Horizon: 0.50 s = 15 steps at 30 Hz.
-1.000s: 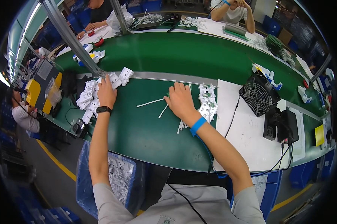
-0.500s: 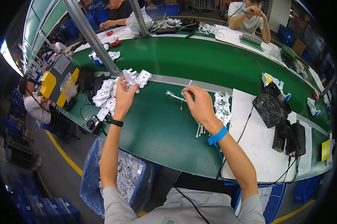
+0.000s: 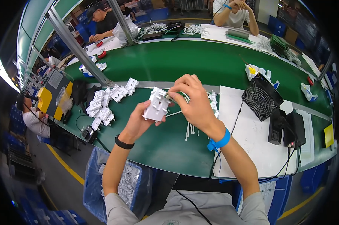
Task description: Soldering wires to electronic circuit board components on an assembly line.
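A white plastic housing [image 3: 156,105] is held tilted over the bench by my left hand [image 3: 136,122], its fingers closed around the left and lower edges. My right hand [image 3: 198,100] pinches the end of a thin white cable [image 3: 174,113] against the housing's upper right edge. The pinched tip is mostly hidden by the fingers. Several more white cables [image 3: 189,131] lie below the right hand. To the left rests a pile of white housings [image 3: 99,105]. Partly behind my right hand sit other white housings [image 3: 214,103] with parts in them.
A black fan [image 3: 262,99] and black power adapters [image 3: 295,133] stand by a white sheet [image 3: 235,157] at right. A metal post [image 3: 79,48] rises beyond the pile. Below the bench edge is a lined blue bin [image 3: 138,183] of white parts. People sit across the green belt [image 3: 169,62].
My left hand has taken a housing from the pile and brought it right, toward the middle. The right hand has brought the cable end up to it. The view has shifted slightly.
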Motion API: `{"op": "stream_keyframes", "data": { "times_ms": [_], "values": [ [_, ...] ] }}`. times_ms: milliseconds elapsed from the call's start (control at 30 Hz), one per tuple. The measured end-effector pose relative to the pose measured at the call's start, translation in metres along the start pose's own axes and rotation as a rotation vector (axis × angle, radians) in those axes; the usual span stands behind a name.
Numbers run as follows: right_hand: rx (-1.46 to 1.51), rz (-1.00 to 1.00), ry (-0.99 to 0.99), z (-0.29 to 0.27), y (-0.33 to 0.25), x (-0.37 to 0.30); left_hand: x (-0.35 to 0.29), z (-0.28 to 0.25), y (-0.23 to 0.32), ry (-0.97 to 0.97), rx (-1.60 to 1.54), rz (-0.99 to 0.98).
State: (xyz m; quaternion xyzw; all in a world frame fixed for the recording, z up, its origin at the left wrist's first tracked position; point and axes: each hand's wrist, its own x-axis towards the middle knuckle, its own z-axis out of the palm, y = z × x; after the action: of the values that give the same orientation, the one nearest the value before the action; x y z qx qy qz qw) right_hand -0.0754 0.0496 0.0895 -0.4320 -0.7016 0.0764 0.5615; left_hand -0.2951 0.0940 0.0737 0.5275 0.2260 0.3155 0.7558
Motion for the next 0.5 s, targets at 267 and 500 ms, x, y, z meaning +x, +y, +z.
{"op": "stream_keyframes", "data": {
  "times_ms": [267, 500],
  "values": [
    [0.086, 0.192, -0.22, -0.022, 0.001, -0.009, 0.002, 0.02, -0.004, -0.01, 0.114, -0.119],
    [0.327, 0.45, -0.321, -0.032, 0.002, -0.02, 0.003, 0.042, 0.001, 0.024, 0.277, -0.213]
  ]
}}
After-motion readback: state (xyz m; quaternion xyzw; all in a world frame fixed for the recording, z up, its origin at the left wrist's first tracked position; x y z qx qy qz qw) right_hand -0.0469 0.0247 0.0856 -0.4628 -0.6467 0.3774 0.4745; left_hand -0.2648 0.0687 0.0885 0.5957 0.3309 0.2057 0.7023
